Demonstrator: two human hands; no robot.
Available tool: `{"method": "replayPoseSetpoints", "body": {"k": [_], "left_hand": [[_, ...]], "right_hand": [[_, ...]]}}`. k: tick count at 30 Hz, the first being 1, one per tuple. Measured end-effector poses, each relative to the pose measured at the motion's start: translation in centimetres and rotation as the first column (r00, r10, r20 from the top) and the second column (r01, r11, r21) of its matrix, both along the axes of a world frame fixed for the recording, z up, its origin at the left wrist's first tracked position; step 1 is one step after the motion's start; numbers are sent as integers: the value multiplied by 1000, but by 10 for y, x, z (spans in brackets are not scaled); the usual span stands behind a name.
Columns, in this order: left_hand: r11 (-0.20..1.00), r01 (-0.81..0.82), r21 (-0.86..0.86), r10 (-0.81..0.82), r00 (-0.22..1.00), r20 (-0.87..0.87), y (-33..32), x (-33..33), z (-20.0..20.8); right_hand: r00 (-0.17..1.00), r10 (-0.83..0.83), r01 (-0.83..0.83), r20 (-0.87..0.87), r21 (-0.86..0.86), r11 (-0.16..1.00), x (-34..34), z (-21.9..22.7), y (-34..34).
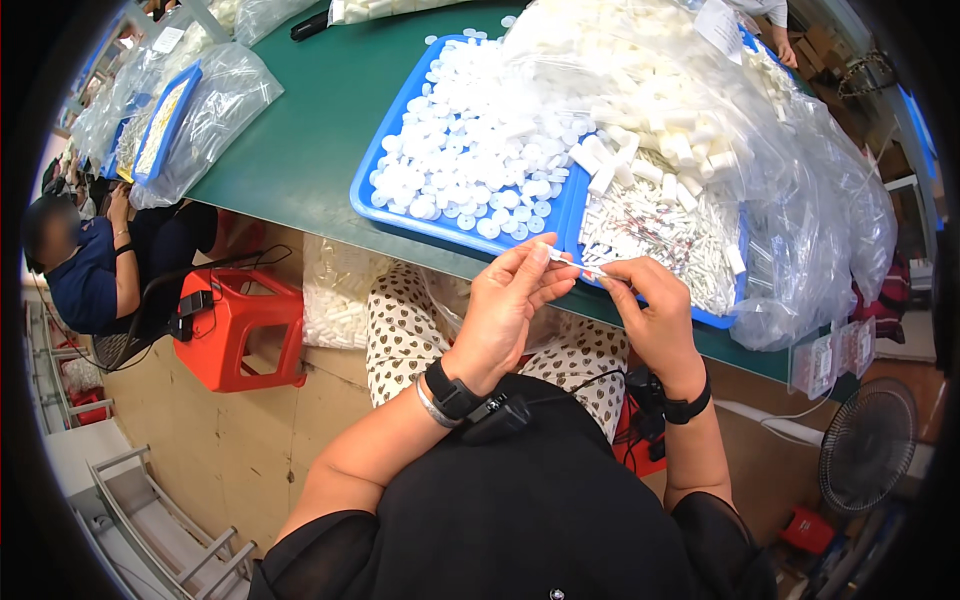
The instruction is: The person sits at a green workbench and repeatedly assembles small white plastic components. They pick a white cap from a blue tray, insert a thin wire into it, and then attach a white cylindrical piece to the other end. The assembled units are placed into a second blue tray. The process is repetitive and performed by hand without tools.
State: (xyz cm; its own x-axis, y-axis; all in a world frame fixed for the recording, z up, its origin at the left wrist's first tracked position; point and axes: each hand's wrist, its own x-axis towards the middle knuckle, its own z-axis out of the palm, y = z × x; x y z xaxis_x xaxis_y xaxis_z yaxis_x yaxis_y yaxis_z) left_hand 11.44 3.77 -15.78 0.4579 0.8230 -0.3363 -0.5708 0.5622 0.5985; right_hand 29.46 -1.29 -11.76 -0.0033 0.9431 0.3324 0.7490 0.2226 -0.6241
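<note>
We see a slender white piece (578, 266), reddish toward its right end, held just above the near edge of the trays; it is too small for us to tell whether it is one part or two. The left hand (508, 312) pinches its left end between thumb and fingertips; the right hand (652, 312) grips its right end likewise.

Directly beyond, we find two blue trays side by side. The left tray (420, 229) bears a heap of translucent white discs (465, 145); the right tray (712, 319) holds small white rods (690, 265), with thin reddish pieces among them. Over the trays' far part we note a clear plastic bag (815, 225) with pale cylinders (650, 80).

The trays rest on a green table (300, 130). A black band (455, 396) and a silver bracelet (434, 408) circle the left wrist. Farther out, we observe a red stool (235, 330) and a seated person (85, 285) at left, and a fan (868, 447) at lower right.
</note>
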Motion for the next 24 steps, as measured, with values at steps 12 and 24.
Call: {"method": "replayPoseSetpoints", "body": {"k": [12,24], "left_hand": [[985,149,87,-142,986,-82,-15,9,0],[983,181,-25,-182,983,-19,-9,2,-1]], "right_hand": [[744,-88,-240,-662,-388,890,0,-12,2],[732,-245,318,636,0,948,116,-18,69]]}}
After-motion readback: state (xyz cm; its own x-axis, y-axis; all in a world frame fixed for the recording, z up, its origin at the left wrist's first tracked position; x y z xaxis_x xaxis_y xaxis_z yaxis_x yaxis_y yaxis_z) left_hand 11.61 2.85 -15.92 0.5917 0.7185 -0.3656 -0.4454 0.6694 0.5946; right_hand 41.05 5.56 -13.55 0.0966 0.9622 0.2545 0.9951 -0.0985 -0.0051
